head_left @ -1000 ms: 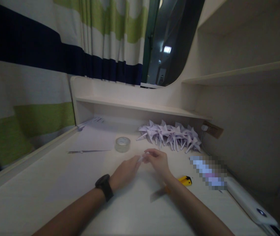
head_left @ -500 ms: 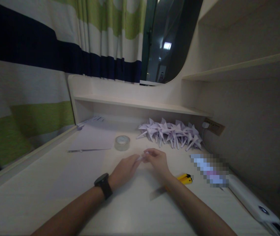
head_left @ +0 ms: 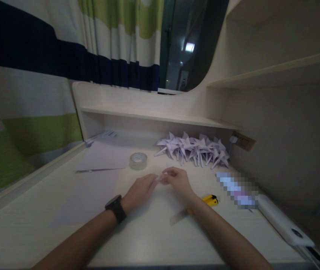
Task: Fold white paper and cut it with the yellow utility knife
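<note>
My left hand [head_left: 139, 192], with a dark watch on its wrist, pinches a small white paper piece [head_left: 158, 179] over the middle of the desk. The fingertips of my right hand [head_left: 178, 182] are closed on the same piece from the other side. Fingers cover most of it, so its full shape cannot be made out. Just beyond my left hand lies a roll of clear tape [head_left: 138, 165]. A yellow utility knife [head_left: 210, 200], its blade out, rests partly hidden under my right forearm. Folded white paper pinwheels [head_left: 192, 148] are heaped behind my hands.
White paper sheets [head_left: 102, 153] lie at the back left, with another sheet [head_left: 82, 198] nearer. On the right are a blurred-out flat item [head_left: 235, 190] and a long white device [head_left: 282, 219] along the wall. A low shelf [head_left: 154, 115] spans the back.
The view has shifted slightly, so everything sits a little higher and further left. Both hands stay together on the paper piece, with only slight finger movement.
</note>
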A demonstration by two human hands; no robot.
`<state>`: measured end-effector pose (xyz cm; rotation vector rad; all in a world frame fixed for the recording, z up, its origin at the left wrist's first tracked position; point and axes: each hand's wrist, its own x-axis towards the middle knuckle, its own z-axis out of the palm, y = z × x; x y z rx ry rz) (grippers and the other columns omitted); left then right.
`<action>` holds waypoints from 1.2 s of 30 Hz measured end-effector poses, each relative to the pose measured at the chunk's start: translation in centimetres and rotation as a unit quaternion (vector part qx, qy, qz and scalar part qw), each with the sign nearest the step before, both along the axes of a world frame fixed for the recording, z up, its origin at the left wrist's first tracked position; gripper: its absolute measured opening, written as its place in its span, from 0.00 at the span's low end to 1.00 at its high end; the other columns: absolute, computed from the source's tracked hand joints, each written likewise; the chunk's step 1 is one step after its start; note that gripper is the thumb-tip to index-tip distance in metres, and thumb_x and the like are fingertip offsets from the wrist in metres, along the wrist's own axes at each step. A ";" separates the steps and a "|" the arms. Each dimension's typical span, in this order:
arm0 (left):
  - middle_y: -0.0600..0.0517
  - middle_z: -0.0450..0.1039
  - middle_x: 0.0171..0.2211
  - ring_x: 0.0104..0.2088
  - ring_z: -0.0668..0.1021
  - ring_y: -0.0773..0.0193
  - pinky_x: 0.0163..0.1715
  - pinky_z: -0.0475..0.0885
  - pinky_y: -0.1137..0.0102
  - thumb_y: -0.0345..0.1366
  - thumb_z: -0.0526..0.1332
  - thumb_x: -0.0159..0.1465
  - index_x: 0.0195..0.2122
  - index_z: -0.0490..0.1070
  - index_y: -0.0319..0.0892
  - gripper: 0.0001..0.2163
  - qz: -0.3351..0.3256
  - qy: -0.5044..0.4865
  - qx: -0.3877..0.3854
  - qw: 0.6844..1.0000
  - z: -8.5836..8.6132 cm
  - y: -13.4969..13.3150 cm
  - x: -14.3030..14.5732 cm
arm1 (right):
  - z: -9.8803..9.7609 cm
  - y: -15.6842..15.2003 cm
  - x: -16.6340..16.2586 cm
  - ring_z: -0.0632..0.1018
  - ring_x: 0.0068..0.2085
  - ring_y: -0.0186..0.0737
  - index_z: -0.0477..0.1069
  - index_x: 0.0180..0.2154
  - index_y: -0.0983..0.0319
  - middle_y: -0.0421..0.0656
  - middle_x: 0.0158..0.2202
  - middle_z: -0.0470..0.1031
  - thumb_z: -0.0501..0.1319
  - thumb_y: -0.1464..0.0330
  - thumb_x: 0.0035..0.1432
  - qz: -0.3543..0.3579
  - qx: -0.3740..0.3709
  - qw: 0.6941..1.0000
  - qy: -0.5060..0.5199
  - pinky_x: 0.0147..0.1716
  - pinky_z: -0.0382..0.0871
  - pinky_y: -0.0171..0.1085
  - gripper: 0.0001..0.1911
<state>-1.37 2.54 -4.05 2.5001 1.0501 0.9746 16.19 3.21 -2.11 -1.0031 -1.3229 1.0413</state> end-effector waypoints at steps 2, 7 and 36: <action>0.47 0.74 0.36 0.37 0.75 0.59 0.37 0.66 0.68 0.41 0.45 0.71 0.39 0.68 0.41 0.14 0.008 0.019 0.003 1.000 -0.2 0.2 -0.2 | -0.1 0.0 0.1 0.78 0.21 0.38 0.74 0.28 0.65 0.41 0.18 0.75 0.71 0.60 0.38 0.004 -0.005 1.000 -0.025 0.22 0.74 0.34 0.16; 0.49 0.72 0.30 0.31 0.74 0.60 0.31 0.64 0.69 0.43 0.45 0.70 0.34 0.67 0.42 0.16 0.013 0.045 -0.013 0.999 -0.5 0.8 -0.4 | -0.1 0.1 0.6 0.77 0.19 0.37 0.74 0.29 0.65 0.39 0.16 0.73 0.69 0.61 0.40 0.046 -0.024 0.996 -0.068 0.18 0.70 0.31 0.16; 0.49 0.74 0.31 0.32 0.75 0.60 0.32 0.63 0.70 0.40 0.48 0.69 0.35 0.70 0.42 0.14 0.009 0.064 -0.008 0.998 -0.4 1.0 -0.9 | 0.1 -0.5 0.3 0.77 0.21 0.36 0.76 0.28 0.65 0.41 0.19 0.75 0.66 0.64 0.45 0.050 -0.011 0.987 -0.155 0.21 0.70 0.32 0.10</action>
